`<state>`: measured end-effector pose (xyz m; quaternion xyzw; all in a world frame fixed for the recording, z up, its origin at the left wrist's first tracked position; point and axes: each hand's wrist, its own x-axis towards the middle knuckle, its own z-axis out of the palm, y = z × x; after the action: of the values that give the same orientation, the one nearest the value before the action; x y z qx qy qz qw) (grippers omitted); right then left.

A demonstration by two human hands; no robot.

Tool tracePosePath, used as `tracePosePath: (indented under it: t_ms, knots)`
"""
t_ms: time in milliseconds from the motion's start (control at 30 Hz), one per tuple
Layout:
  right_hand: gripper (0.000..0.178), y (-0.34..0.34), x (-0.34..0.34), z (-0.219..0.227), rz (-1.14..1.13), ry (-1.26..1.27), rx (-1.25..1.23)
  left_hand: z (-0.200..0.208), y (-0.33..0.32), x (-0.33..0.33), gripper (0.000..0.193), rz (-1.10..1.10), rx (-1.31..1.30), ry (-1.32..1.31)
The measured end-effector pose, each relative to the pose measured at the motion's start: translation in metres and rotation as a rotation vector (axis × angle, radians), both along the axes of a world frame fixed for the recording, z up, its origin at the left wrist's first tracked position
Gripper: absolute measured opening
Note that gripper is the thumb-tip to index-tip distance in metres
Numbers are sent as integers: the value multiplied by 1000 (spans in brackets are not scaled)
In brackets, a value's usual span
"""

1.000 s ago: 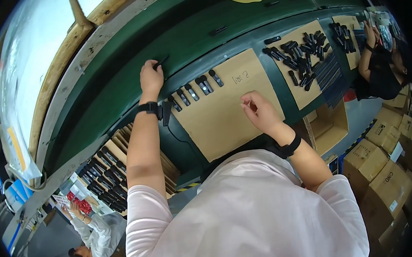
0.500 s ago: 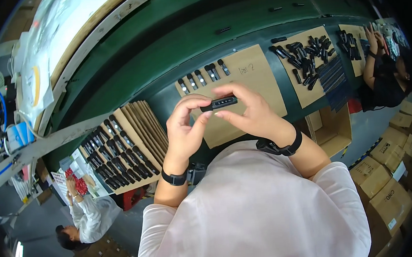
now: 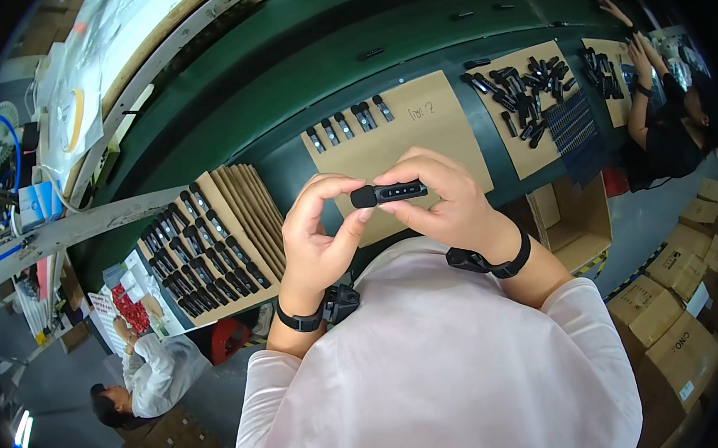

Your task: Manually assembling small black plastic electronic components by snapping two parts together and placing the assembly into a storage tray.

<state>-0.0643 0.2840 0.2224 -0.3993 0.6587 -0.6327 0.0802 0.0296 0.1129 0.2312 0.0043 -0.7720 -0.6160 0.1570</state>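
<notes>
Both hands meet in front of the chest, over the near edge of a brown cardboard sheet (image 3: 453,122), and share one small black device (image 3: 400,191). The left hand (image 3: 314,231) pinches its rounded left end between thumb and fingers; the right hand (image 3: 450,193) grips the longer body, thumb on the near side and fingers on the far side. The device lies crosswise, a row of small light marks showing along its upper face.

On the far left part of the sheet, six similar devices (image 3: 344,126) stand in a slanting line — two of them close together — with handwriting to their right. The sheet rests on a green tabletop (image 3: 282,164).

To the right, a loose heap of black devices (image 3: 525,96) covers much of another cardboard sheet (image 3: 530,165), beside a dark patterned sheet (image 3: 573,134). To the left, many devices (image 3: 203,256) lie in rows next to a stack of cardboard sheets (image 3: 247,207). Beyond the tabletop, a few single devices (image 3: 371,54) are spaced along a dark green strip (image 3: 307,78). One co-worker in white (image 3: 165,371) is at the left, another in black (image 3: 669,140) at the right.
</notes>
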Motion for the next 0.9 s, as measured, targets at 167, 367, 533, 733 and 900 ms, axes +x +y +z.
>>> tracePosePath:
  t_ms: [167,367,533,733,900]
  knots:
    - [26,3,4,3,-8,8,10,4,5,2,28,-7,-11,16]
    - [24,4,4,3,-18,17,14,4,7,3,25,21,-7,6]
    - [29,4,4,4,-6,64,-2,0,5,4,22,32,-59,44]
    - [30,8,7,10,18,-65,46,5,7,2,25,77,-69,55]
    - [31,8,7,10,36,-35,46,5,5,0,29,49,-186,133]
